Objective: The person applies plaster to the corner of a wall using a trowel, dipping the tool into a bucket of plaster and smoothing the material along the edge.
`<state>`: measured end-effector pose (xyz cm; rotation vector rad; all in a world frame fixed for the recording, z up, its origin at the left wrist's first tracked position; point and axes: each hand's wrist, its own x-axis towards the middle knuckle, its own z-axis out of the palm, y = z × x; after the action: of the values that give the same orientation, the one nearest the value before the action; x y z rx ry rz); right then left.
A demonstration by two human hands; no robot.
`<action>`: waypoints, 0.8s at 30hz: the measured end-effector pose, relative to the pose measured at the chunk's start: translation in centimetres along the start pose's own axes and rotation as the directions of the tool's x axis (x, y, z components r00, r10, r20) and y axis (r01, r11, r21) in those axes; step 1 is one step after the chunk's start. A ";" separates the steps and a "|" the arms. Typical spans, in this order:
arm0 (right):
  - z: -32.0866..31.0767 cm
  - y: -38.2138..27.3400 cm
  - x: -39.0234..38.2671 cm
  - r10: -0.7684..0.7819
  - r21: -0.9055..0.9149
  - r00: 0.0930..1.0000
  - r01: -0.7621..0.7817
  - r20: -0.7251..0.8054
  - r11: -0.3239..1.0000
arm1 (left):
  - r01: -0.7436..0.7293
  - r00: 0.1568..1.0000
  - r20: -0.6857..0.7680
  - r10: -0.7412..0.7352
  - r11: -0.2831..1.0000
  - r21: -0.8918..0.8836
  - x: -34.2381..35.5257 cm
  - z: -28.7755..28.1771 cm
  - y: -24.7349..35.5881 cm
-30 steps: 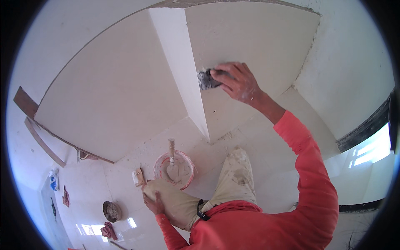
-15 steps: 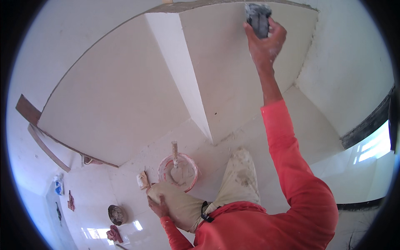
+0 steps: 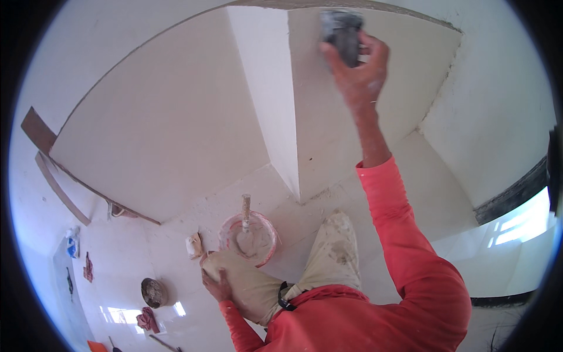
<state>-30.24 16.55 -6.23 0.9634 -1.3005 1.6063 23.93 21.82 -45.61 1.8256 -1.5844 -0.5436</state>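
With the right hand pinching the dark scraper near the top of the pale panel, smoothing seems in hand, though blur hides the contact, and the next stroke calls for even pressure, while the left hand lies spread on the knee.

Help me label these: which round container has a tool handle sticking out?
The pink-rimmed bucket by the left knee: a tool handle sticks from it. The smaller brown tub shows none.
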 end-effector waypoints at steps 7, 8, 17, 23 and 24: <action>-3.2 -2.5 4.4 -0.416 0.215 0.861 0.365 0.292 0.906 | -0.001 1.000 -0.010 0.001 1.000 0.014 -0.2 0.1 0.1; -3.0 -3.9 5.0 -0.468 0.232 0.817 0.410 0.337 0.882 | 0.011 1.000 -0.009 -0.011 1.000 0.015 -0.3 0.0 0.3; -6.7 0.3 -2.6 -0.502 0.232 0.360 0.581 0.787 0.780 | 0.033 0.999 -0.005 -0.033 0.999 -0.018 -0.5 0.2 0.4; -5.3 -0.5 1.2 -0.580 0.168 0.548 0.623 0.603 0.764 | 0.045 0.999 -0.002 -0.045 0.999 0.023 -0.3 -0.6 1.2; -4.1 -0.9 2.9 -0.601 0.173 0.580 0.625 0.550 0.761 | 0.048 0.999 -0.002 -0.048 0.998 0.034 -0.3 -0.7 1.0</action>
<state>-30.70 21.03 -3.99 1.7482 -1.1572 0.7404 23.64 22.22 -44.46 1.8937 -1.5617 -0.5405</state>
